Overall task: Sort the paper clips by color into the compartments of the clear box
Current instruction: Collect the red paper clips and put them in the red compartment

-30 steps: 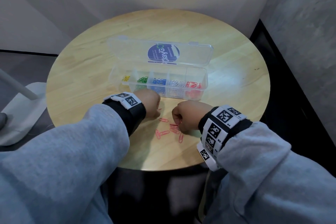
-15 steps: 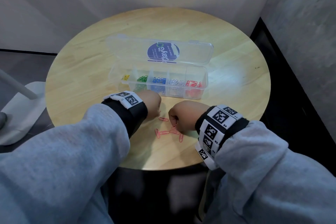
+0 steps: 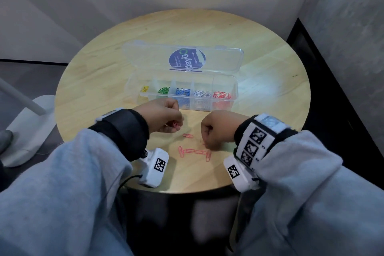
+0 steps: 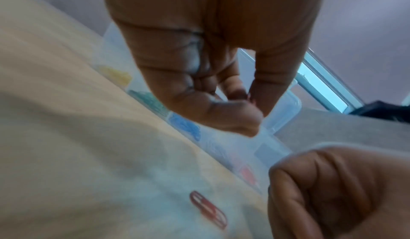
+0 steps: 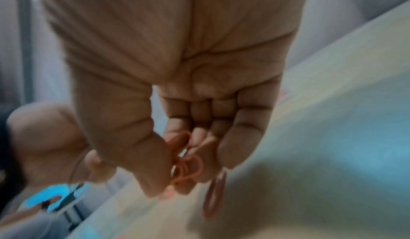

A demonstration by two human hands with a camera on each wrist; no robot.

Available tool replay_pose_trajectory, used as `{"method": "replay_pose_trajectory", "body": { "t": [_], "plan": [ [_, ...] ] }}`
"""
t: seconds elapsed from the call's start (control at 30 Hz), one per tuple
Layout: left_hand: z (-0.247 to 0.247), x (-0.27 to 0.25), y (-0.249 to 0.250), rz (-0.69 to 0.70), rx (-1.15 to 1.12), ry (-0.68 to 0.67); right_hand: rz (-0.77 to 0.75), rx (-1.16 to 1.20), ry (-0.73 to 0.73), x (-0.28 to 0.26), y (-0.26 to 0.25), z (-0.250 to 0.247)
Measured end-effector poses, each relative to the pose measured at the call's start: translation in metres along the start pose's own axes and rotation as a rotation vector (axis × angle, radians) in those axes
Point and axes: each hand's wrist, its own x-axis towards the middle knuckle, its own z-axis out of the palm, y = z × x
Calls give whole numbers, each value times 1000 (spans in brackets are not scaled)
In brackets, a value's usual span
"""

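Observation:
The clear box [image 3: 236, 86] stands open mid-table, its lid [image 3: 149, 58] lying flat behind it. Its compartments hold yellow, green, blue, white and red clips, left to right. Several pink clips [image 3: 199, 151] lie loose on the wood in front of the box. My left hand [image 3: 176, 123] hovers just left of them, fingers curled, pinching a pink clip [image 3: 175, 124]. In the left wrist view this hand [image 4: 246, 97] is blurred, with its fingertips pressed together. My right hand [image 3: 207, 138] sits over the pile as a fist. In the right wrist view it [image 5: 182, 169] pinches pink clips [image 5: 187, 170] between thumb and fingers.
The round wooden table [image 3: 104, 81] stands in a corner between a pale wall behind and a grey wall at right. A white lamp base [image 3: 27, 131] with a slanted pole sits on the floor at left. The table's front edge lies just under my wrists.
My left wrist has lifted and turned, and a pink clip now shows at its fingertips. The right hand shifted slightly left, then back, staying over the pile.

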Motion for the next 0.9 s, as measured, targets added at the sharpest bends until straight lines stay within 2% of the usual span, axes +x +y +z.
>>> {"method": "replay_pose_trajectory", "body": {
  "t": [0.13,0.27,0.4,0.53,0.63,0.73,0.8,0.9],
  "plan": [
    [-5,-2,-1,-6,-283,39,-31,546,18,-4,11,-11],
    [-3,-6,1,-38,-321,7,-53,887,-17,-7,12,-18],
    [5,-3,-2,-99,-11,31,60,1071,-39,-8,9,-20],
    [6,-2,-4,-21,534,33,112,1180,-77,-8,5,-21],
    [9,-7,-4,0,867,74,165,1026,-46,-6,6,-18],
    [13,-10,-9,23,1126,33,169,524,12,-8,12,-16],
    [16,-10,-12,38,1198,-31,164,206,3,-11,13,-13],
    [20,-8,-14,62,1219,-74,191,33,17,-14,11,-6]
  ]
}}
